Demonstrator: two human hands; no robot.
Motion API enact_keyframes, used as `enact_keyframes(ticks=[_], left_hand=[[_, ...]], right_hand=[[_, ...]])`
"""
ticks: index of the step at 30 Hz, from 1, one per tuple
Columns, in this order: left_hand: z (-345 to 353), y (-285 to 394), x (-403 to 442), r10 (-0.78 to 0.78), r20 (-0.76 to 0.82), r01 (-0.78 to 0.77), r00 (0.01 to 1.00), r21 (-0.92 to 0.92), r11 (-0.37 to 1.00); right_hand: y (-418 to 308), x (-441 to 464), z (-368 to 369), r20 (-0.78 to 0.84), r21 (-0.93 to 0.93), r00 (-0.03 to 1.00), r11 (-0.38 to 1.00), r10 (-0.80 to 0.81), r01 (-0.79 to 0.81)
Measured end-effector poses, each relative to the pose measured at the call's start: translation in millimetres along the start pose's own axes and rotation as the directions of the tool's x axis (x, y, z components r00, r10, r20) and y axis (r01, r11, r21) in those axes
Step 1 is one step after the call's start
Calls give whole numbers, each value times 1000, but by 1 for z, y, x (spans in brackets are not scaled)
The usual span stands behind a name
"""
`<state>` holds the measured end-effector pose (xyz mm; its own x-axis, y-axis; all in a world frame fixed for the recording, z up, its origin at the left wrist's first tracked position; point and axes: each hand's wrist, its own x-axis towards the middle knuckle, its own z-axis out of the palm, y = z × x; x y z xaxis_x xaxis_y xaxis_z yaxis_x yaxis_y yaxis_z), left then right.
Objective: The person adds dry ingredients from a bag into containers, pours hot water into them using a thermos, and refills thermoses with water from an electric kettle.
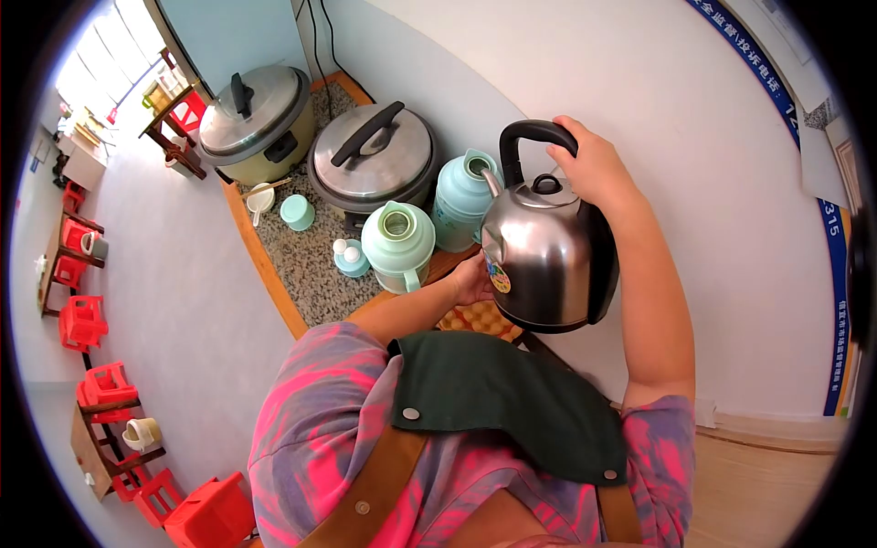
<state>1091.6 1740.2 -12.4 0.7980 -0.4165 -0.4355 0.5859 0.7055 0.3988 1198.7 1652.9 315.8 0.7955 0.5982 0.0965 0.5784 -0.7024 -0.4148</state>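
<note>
My right hand (594, 160) is wrapped round the black handle of a stainless steel electric kettle (539, 251). The kettle is held up, with its spout by the open mouth of a light blue thermos flask (459, 205). My left hand (471, 279) is low between that flask and the kettle; its fingers are partly hidden, so its grip is unclear. A pale green thermos flask (398, 247), its mouth uncovered, stands left of the blue one. Beside it are small white stoppers on a light blue cup (350, 258).
Two large rice cookers (375, 151) (256, 114) with steel lids stand at the back of the speckled counter (306, 265). A turquoise tub (297, 212) and a small white ladle (260, 201) lie nearer its edge. Eggs (480, 320) sit below the kettle. Red stools (84, 321) line the left.
</note>
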Motion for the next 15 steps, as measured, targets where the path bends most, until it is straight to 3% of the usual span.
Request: enact_keyframes(ticks=[15], left_hand=[[-6,-6,2,30,20,-30,999,-5,1000]], right_hand=[[-1,5,-1,34,-11,999,1000,16,-16]])
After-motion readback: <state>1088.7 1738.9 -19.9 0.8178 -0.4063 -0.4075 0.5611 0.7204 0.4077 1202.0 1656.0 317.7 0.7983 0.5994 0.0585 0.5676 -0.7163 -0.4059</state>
